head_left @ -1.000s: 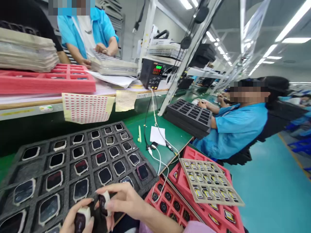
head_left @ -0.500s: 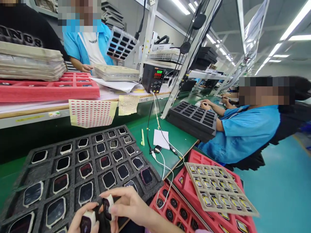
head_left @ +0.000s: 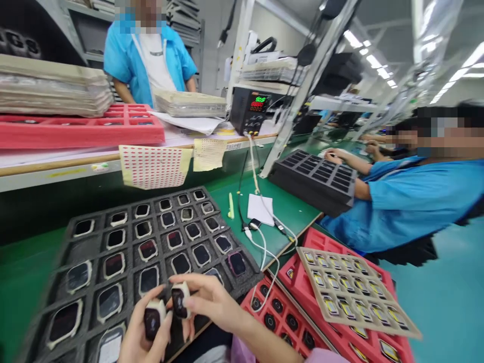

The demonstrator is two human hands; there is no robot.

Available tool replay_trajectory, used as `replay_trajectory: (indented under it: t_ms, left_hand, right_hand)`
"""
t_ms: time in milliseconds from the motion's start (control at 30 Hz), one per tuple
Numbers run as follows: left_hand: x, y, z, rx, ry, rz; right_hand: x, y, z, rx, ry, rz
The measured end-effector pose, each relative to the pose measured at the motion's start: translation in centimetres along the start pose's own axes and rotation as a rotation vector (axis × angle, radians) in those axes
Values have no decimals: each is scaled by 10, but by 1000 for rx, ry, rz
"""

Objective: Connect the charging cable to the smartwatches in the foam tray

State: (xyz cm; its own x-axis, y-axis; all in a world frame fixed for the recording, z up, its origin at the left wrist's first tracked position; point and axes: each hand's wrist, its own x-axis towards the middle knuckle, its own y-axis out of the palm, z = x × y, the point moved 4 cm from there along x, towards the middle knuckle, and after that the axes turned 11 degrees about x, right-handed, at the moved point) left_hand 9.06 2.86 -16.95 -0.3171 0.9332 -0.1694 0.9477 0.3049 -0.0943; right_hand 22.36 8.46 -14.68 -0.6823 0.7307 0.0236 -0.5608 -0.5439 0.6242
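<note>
In my left hand [head_left: 140,333] I grip a smartwatch [head_left: 153,320] with a pale case and a dark screen, fingers and thumb around its edges. My right hand [head_left: 212,301] pinches a second smartwatch [head_left: 179,301], also pale-cased, by its sides. The two watches are close together, faces turned toward me. Just beyond both hands lies a dark grey foam tray [head_left: 83,250] with rows of square watch faces in its compartments. One slot at its left holds no watch. Near the tray's right corner sits a watch with a purplish frame [head_left: 237,263].
To the right are red foam trays [head_left: 282,275] with round parts and a beige tray [head_left: 325,312] of small parts. White cables [head_left: 264,248] run over the green bench [head_left: 223,194]. A black foam tray stack [head_left: 310,189], a power supply [head_left: 247,113] and two co-workers in blue surround it.
My view has shifted, so the bench sits farther right and my hands appear higher. Both hands still hold the watches. The co-worker opposite no longer shows the raised tray.
</note>
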Motion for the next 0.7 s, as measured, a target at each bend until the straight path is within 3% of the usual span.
replay_trajectory:
  t_ms: [100, 367, 700]
  left_hand:
    - [0, -1, -10, -87, -34, 45]
    - [5, -10, -14, -343, -4, 181]
    - [2, -14, -20, -294, -30, 207]
  right_hand:
    - [3, 0, 1, -14, 23, 4]
    - [10, -3, 5, -5, 79, -70]
    - [12, -3, 5, -3, 101, -97]
